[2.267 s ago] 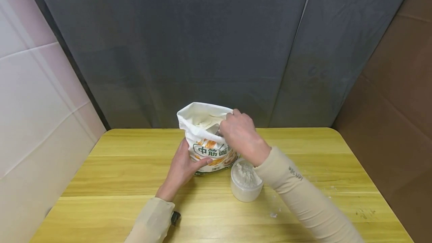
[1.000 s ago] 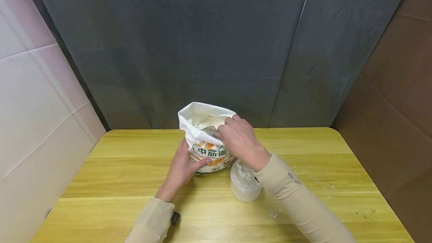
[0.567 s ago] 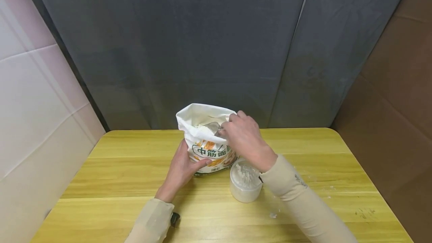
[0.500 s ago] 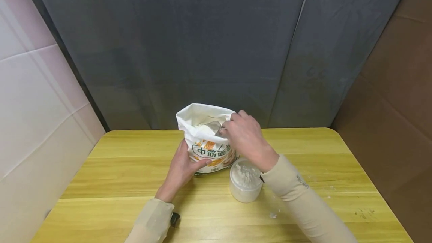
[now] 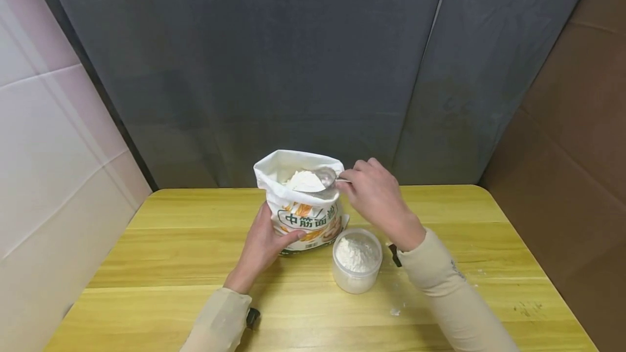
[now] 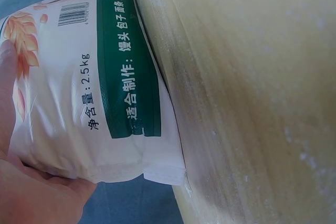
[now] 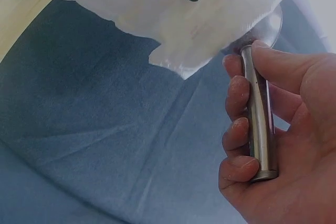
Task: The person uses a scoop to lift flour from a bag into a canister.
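Note:
A white flour bag (image 5: 305, 219) stands with its mouth turned wide on the wooden table. My left hand (image 5: 266, 240) grips it low on its left side, thumb across the printed front; the left wrist view shows the palm and fingers round the bag (image 6: 63, 93). With my right hand (image 5: 379, 194) I hold a metal scoop (image 5: 326, 175) by its handle, fingers curled round it in the right wrist view (image 7: 260, 114). Heaped white flour (image 5: 304, 181) fills the scoop at the bag's mouth. Just right of the bag sits a clear round tub (image 5: 357, 281) with flour inside.
The yellow wooden table (image 5: 186, 254) has specks of flour (image 5: 395, 312) right of the tub. A dark grey curtain (image 5: 274, 69) rises behind its far edge. A pale panel (image 5: 58, 124) stands left, a brown one (image 5: 567, 156) right.
My right hand has drawn right and lifted the scoop, now heaped with flour, up to the bag's mouth. More of the tub shows. My left hand keeps its hold on the bag.

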Motion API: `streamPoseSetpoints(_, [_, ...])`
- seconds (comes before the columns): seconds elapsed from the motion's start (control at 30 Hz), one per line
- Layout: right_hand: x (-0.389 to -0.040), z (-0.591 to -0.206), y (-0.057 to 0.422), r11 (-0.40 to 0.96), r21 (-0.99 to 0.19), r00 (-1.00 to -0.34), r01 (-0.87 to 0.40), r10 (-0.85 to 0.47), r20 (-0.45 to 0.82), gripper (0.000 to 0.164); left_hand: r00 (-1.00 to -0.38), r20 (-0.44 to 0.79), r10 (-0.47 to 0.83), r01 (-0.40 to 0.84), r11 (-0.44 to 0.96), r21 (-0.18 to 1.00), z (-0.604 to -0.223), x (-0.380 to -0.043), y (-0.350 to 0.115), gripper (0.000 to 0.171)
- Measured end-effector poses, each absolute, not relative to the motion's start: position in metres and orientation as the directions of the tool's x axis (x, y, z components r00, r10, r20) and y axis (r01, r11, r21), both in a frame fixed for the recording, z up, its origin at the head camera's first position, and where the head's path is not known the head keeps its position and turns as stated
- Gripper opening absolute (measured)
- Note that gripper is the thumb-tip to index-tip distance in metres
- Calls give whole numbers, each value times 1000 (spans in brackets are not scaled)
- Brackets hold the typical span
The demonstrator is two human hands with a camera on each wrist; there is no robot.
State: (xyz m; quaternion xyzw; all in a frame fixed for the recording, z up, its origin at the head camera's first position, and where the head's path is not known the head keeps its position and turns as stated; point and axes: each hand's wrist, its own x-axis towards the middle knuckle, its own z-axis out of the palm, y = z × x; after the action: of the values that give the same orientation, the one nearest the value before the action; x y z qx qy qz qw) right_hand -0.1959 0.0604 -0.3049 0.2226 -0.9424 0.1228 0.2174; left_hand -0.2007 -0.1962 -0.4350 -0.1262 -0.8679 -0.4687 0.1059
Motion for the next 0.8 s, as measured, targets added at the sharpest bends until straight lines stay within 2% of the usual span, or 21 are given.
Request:
streamPoseSetpoints(0.47, [-191, -317, 82, 834, -252, -791, -491, -305, 531, 23, -945, 304, 118, 317, 549, 773, -434, -199, -197, 96])
streamPoseSetpoints(0.8, [-185, -326, 99, 799, -376, -816, -468, -229, 530, 23, -944, 308, 115, 318, 558, 767, -434, -199, -196, 95])
